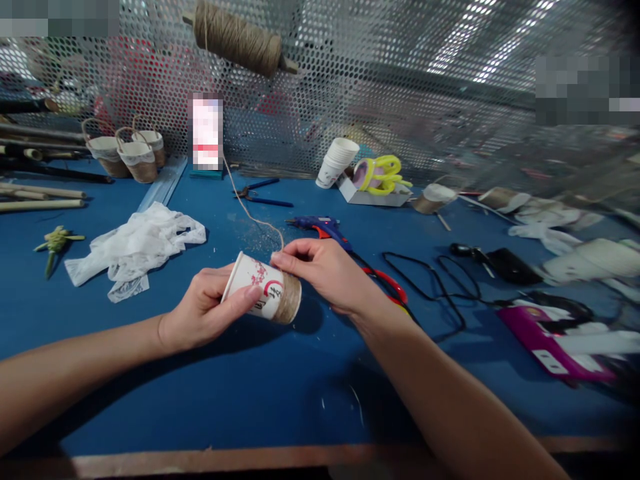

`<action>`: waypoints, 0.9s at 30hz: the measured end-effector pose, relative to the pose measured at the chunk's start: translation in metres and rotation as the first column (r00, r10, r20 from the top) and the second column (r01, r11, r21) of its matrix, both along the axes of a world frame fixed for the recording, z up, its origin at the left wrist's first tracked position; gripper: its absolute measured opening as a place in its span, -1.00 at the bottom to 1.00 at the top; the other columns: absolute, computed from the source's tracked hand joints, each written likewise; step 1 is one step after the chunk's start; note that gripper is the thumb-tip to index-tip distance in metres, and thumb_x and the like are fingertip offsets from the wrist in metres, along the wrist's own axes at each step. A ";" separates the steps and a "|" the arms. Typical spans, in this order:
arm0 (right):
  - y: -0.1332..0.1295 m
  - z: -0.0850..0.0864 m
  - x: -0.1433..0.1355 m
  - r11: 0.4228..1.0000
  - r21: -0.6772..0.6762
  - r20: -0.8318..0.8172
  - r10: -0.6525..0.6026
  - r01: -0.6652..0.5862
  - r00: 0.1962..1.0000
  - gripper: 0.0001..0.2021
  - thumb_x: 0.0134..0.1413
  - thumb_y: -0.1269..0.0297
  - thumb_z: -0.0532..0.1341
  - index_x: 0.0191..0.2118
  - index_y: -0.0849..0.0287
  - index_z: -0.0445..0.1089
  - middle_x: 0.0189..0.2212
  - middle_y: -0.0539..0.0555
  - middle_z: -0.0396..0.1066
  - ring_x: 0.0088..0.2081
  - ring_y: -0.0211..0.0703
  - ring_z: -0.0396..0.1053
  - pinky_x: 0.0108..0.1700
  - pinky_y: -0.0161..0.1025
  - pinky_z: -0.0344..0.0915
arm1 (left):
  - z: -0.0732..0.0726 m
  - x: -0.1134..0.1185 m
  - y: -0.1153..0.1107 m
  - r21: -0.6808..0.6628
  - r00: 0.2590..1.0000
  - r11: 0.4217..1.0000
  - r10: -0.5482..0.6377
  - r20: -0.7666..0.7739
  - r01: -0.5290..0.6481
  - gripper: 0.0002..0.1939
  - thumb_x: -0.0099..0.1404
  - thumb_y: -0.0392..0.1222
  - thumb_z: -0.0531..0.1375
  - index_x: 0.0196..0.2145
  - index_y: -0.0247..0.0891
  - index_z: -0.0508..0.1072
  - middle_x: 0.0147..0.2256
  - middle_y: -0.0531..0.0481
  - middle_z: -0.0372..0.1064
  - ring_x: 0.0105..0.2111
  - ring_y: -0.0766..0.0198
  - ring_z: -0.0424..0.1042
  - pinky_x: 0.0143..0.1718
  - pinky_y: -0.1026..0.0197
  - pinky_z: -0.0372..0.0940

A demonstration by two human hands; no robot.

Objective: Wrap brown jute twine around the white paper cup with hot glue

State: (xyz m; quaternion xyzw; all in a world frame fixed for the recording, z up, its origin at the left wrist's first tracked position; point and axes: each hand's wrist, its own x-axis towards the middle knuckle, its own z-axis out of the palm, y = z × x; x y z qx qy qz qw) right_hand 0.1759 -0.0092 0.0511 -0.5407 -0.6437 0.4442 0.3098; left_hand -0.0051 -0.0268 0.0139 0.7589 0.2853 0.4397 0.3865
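A white paper cup (245,280) with a printed pattern lies tilted in my left hand (207,307), its mouth facing left. Brown twine (289,300) is wound round the cup's base end. My right hand (320,270) pinches the loose twine (255,219) between thumb and forefinger at the upper edge of the wound part. From there the strand runs up to a big spool of twine (237,40) hung on the mesh. My left thumb lies across the near side of the cup, with the other fingers behind it, partly hidden.
Behind my hands lie a blue glue gun (320,224) and pliers (263,200). White lace (145,243) sits at left, below twine-covered cups with handles (140,163). Stacked paper cups (336,162) stand at the back. A black cable (430,287) and a magenta object (545,347) are at right.
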 end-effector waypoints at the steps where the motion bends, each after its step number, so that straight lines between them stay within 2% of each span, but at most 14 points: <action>1: 0.000 0.000 0.000 1.000 -0.014 -0.016 -0.004 0.003 1.000 -0.75 -0.13 0.12 0.21 -0.50 0.24 0.37 -0.60 -0.05 0.27 -0.55 -0.36 0.14 -0.51 -0.36 0.09 | 0.000 0.000 0.000 -0.002 1.000 1.000 -0.001 0.004 0.001 -0.73 0.20 -0.28 0.06 -0.61 -0.29 0.41 -0.56 -0.02 0.38 -0.54 0.35 0.27 -0.55 0.30 0.15; 4: 0.001 -0.004 -0.001 0.998 -0.060 -0.064 -0.007 0.004 0.998 -0.76 -0.15 0.13 0.23 -0.51 0.24 0.37 -0.60 -0.05 0.27 -0.56 -0.37 0.15 -0.49 -0.35 0.11 | 0.001 0.001 -0.001 -0.028 1.000 1.000 -0.001 0.026 0.002 -0.72 0.19 -0.28 0.07 -0.63 -0.30 0.41 -0.54 -0.01 0.39 -0.54 0.35 0.27 -0.54 0.31 0.16; 7: 0.005 -0.010 0.000 0.994 -0.108 -0.106 0.005 -0.017 0.994 -0.74 -0.09 0.11 0.19 -0.48 0.24 0.39 -0.55 0.00 0.34 -0.53 -0.35 0.22 -0.45 -0.34 0.17 | -0.002 0.002 0.000 -0.179 0.996 0.984 0.036 0.076 -0.022 -0.72 0.19 -0.21 0.09 -0.61 -0.32 0.44 -0.54 0.00 0.40 -0.57 0.38 0.26 -0.54 0.33 0.18; 10: 0.010 -0.014 0.002 0.991 -0.130 -0.114 -0.047 0.033 0.992 -0.69 0.01 0.07 0.11 -0.39 0.25 0.39 -0.43 0.09 0.41 -0.45 -0.29 0.32 -0.41 -0.31 0.26 | -0.006 0.004 0.006 -0.436 0.975 0.900 0.112 0.191 -0.018 -0.73 0.18 -0.09 0.11 -0.46 -0.34 0.49 -0.53 0.00 0.42 -0.57 0.38 0.29 -0.49 0.33 0.23; 13: 0.008 -0.009 0.004 0.993 -0.096 -0.089 -0.076 0.067 0.993 -0.64 0.04 0.00 0.05 -0.34 0.23 0.35 -0.37 0.14 0.41 -0.39 -0.22 0.37 -0.42 -0.28 0.31 | -0.009 0.007 0.012 -0.580 0.951 0.814 0.196 0.238 -0.023 -0.66 0.16 -0.01 0.11 -0.42 -0.38 0.50 -0.48 -0.04 0.44 -0.52 0.36 0.33 -0.44 0.33 0.25; 16: -0.001 -0.001 0.005 1.000 -0.015 -0.012 0.022 -0.023 1.000 -0.63 -0.01 -0.02 0.10 -0.27 0.22 0.32 -0.34 0.13 0.41 -0.34 -0.18 0.38 -0.34 -0.22 0.34 | -0.008 0.009 0.016 -0.616 0.942 0.787 0.233 0.241 -0.037 -0.65 0.15 0.00 0.13 -0.42 -0.39 0.49 -0.50 -0.02 0.43 -0.55 0.40 0.30 -0.48 0.37 0.22; 20: -0.011 0.002 0.004 0.994 -0.015 0.057 0.109 -0.108 0.992 -0.59 -0.10 0.10 0.22 -0.12 0.20 0.24 -0.20 0.16 0.38 -0.23 -0.13 0.38 -0.19 -0.13 0.33 | -0.007 0.009 0.016 -0.609 0.944 0.791 0.242 0.225 -0.057 -0.67 0.16 -0.03 0.12 -0.41 -0.39 0.49 -0.51 -0.01 0.42 -0.57 0.42 0.27 -0.48 0.37 0.20; 24: -0.012 -0.005 0.004 0.995 0.039 0.027 0.090 -0.091 0.996 -0.59 -0.13 0.17 0.25 -0.12 0.19 0.22 -0.17 0.15 0.36 -0.16 -0.11 0.36 -0.11 -0.08 0.31 | -0.004 0.008 0.016 -0.578 0.948 0.815 0.213 0.238 -0.038 -0.70 0.14 -0.04 0.15 -0.44 -0.37 0.48 -0.52 0.01 0.42 -0.55 0.41 0.29 -0.47 0.36 0.21; 26: -0.012 -0.009 0.004 0.992 0.097 0.037 0.072 -0.075 0.997 -0.57 -0.14 0.18 0.26 -0.11 0.18 0.20 -0.18 0.14 0.35 -0.17 -0.12 0.35 -0.12 -0.08 0.32 | 0.000 0.007 0.018 -0.612 0.946 0.791 0.195 0.260 0.006 -0.73 0.12 -0.06 0.17 -0.45 -0.36 0.48 -0.53 0.03 0.41 -0.55 0.42 0.29 -0.47 0.37 0.21; 27: -0.012 -0.011 0.004 0.986 0.152 0.065 0.058 -0.068 0.996 -0.56 -0.15 0.20 0.27 -0.10 0.17 0.20 -0.16 0.14 0.34 -0.17 -0.12 0.35 -0.12 -0.08 0.32 | 0.003 0.007 0.020 -0.650 0.945 0.759 0.188 0.266 0.032 -0.74 0.11 -0.06 0.19 -0.47 -0.36 0.47 -0.56 0.04 0.40 -0.57 0.42 0.29 -0.50 0.38 0.20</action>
